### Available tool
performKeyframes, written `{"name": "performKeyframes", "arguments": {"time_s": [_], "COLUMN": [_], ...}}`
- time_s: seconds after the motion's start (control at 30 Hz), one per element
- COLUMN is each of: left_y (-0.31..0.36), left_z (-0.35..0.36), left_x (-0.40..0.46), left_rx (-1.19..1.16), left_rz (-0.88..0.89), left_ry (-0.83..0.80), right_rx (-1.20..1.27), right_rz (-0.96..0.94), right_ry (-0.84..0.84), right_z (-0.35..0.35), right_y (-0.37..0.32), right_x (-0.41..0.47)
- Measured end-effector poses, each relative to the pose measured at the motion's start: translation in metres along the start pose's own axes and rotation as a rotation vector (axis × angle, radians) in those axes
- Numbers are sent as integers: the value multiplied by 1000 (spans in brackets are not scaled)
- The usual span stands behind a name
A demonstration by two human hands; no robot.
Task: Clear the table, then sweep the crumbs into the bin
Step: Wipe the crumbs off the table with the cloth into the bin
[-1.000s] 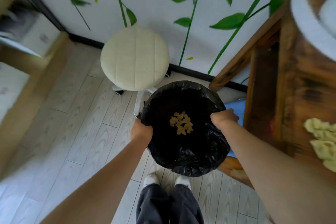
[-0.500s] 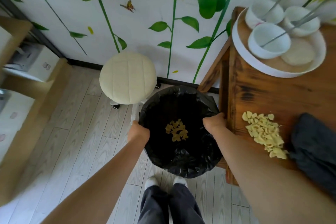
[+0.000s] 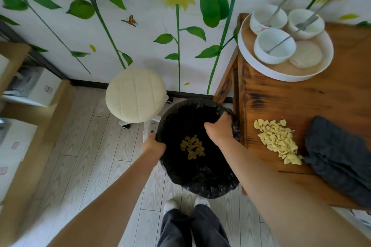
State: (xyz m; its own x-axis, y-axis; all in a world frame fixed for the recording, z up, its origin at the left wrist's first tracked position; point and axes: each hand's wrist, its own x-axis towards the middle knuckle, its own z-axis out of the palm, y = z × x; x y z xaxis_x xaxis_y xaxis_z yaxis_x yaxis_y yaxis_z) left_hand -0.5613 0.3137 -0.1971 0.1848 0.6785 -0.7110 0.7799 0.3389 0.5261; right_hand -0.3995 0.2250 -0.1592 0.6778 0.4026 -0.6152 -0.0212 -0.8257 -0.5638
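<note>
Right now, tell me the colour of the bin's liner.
Black, a glossy plastic bin liner, clearest in the head view.

place: home dining corner | cues: flower-mural wall [image 3: 140, 32], stool [image 3: 136, 94], wooden table [image 3: 321, 102]

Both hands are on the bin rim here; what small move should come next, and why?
Probably draw the bin tight under the table edge: the left hand and right hand grip its rim, and the crumbs lie near that edge.

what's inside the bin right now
The bin is lined with a black bag, and a small cluster of yellowish crumbs lies at the bottom. The right hand covers part of the rim; anything under the bag's folds is hidden.
</note>
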Motion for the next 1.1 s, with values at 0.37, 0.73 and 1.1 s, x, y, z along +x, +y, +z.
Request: {"name": "performKeyframes", "arguments": {"time_s": [0.37, 0.73, 1.1], "left_y": [12, 18, 32], "left_z": [1, 3, 0], "left_x": [10, 16, 25], "left_rx": [-40, -114, -3], "left_rz": [6, 17, 52], "left_ry": [-18, -62, -47], "right_rx": [-138, -113, -55], "right_rz": [-440, -16, 17], "right_ry": [560, 822, 817], "right_z": [-57, -136, -139], "right_y": [-7, 87, 94], "right_x": [-19, -28, -31]}}
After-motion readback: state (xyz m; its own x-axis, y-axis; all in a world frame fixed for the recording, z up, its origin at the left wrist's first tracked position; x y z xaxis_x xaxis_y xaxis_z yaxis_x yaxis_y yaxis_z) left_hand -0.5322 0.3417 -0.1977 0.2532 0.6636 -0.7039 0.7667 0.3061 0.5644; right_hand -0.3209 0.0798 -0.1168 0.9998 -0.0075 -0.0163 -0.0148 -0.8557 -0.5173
